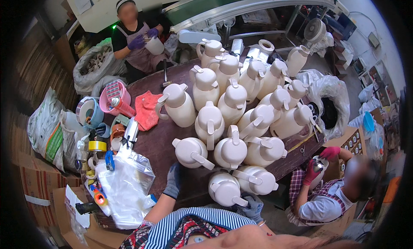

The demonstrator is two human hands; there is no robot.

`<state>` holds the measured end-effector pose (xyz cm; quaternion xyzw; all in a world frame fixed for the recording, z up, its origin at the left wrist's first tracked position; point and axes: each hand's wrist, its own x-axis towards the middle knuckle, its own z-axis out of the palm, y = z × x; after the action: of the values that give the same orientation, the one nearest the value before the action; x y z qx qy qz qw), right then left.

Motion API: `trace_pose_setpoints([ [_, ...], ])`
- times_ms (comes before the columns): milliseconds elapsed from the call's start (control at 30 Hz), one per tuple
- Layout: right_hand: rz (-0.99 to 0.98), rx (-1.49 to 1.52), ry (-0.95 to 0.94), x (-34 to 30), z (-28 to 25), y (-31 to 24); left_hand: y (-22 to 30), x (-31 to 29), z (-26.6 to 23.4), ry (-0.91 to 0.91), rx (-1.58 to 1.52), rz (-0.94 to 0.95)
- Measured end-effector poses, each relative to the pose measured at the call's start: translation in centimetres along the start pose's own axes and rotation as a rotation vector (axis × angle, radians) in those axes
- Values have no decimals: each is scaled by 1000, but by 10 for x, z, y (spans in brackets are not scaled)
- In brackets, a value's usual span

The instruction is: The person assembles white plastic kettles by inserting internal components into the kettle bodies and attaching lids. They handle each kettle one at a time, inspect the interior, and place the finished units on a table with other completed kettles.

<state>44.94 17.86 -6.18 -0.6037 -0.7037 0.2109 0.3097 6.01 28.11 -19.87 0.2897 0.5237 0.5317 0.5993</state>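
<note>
Striped garment (180, 223) lies nearest the camera. Right grip (253, 207), gloved, is at the handle (239, 201) of a jug (224, 189) just to its left; closure on it cannot be told. Left grip (173, 181), gloved, is at the desk (160, 150); closure cannot be told. Further jugs (210, 118) stand beyond both; clear bags (124, 184) lie left of the left grip.

Jugs (210, 120) stand grouped on the surface (161, 150), forward of the left hand (173, 182) and right hand (253, 207). The nearest jug (224, 192) sits just left of the right hand. Plastic film (124, 180) lies left of the left hand; the cloth (147, 111) lies forward-left. Scissors (302, 152) lie forward-right of the right hand, near the surface's edge.
</note>
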Motion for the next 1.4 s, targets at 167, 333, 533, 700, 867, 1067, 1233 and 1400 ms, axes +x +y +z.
trace_pose_setpoints([
  [167,54,-29,2,5,-7,4,98,7,12,432,36,246],
  [333,72,-16,94,14,-17,17,217,22,75,424,648,724],
  [533,-42,-30,83,16,-13,34,320,95,194,-111,1102,967],
  [700,-95,-14,29,30,-26,31,323,250,252,-228,1463,1089],
  [867,-108,-27,11,46,-25,39,314,344,317,-365,1709,901],
  [1067,-114,-32,-4,61,-27,46,297,388,314,-410,1703,728],
  [1233,-136,-41,-7,66,-32,48,358,333,286,-461,1450,1090],
  [1400,-175,-70,23,72,-35,44,407,229,252,-263,1405,1433],
])
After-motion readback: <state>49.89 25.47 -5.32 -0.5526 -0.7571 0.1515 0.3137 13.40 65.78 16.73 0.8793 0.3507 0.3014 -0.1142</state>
